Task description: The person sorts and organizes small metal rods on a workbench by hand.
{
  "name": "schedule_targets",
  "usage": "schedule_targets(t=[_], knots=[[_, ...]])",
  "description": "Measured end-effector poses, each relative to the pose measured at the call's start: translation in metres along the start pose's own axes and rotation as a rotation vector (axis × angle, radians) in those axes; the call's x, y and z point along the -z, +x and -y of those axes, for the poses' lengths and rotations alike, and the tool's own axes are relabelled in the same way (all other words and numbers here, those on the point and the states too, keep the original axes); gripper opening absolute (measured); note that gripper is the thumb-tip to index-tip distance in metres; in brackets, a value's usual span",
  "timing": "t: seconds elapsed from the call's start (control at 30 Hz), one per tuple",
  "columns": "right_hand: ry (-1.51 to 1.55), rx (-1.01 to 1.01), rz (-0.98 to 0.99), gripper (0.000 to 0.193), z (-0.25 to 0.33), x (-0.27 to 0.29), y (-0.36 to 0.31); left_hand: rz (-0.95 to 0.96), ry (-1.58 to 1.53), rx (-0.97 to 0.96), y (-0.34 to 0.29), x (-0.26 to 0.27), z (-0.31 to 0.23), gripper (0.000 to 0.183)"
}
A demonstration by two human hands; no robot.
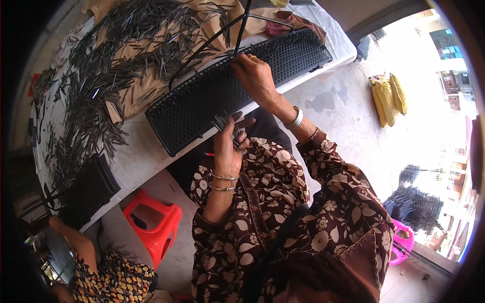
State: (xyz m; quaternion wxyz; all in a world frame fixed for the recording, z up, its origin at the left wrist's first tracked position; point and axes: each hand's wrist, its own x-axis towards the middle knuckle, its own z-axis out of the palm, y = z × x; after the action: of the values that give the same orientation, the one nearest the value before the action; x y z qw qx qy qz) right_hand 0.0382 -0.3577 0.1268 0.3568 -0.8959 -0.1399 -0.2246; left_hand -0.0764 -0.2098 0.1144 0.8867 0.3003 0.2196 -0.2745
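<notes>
A long black tray [192, 114] with a grid of small round holes lies slantwise along the table's near edge. Thin black metal rods [212, 39] rise from its far side and meet in a joint. My right hand [256, 80], with a watch on its wrist, is over the middle of the tray. Its fingers are pinched together at the far rim; what they grip is hidden. Closer to me, at the tray's near edge, my left hand [230, 144] is closed around a bunch of short thin dark strips [221, 122], whose ends stick out past the fingers.
Heaps of similar dark strips [91, 86] cover the table's left and far parts, partly on brown paper [141, 96]. A co-worker's arm [76, 242] is at lower left by another black panel [93, 187]. A red stool [166, 222] and yellow sacks [386, 100] stand on the floor.
</notes>
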Motion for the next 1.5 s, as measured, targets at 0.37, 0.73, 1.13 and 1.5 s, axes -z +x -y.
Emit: schedule_targets(t=[0.37, 0.73, 1.13, 1.5], knots=[[-0.274, 0.028, 0.043, 0.015, 0.003, -0.004, -0.008, 0.112, -0.113, -0.096, 0.005, -0.011, -0.013, 0.038], [0.564, -0.241, 0.756, 0.019, 0.024, 0.051, -0.029, 0.084, 0.037, -0.094, 0.006, -0.017, -0.015, 0.036], [0.528, -0.171, 0.695, 0.025, 0.03, 0.053, -0.039, 0.019, 0.106, -0.052, 0.005, -0.013, -0.007, 0.038], [0.559, -0.356, 0.561, 0.022, 0.031, 0.05, -0.036, -0.017, 0.295, -0.177, -0.005, -0.025, -0.016, 0.027]])
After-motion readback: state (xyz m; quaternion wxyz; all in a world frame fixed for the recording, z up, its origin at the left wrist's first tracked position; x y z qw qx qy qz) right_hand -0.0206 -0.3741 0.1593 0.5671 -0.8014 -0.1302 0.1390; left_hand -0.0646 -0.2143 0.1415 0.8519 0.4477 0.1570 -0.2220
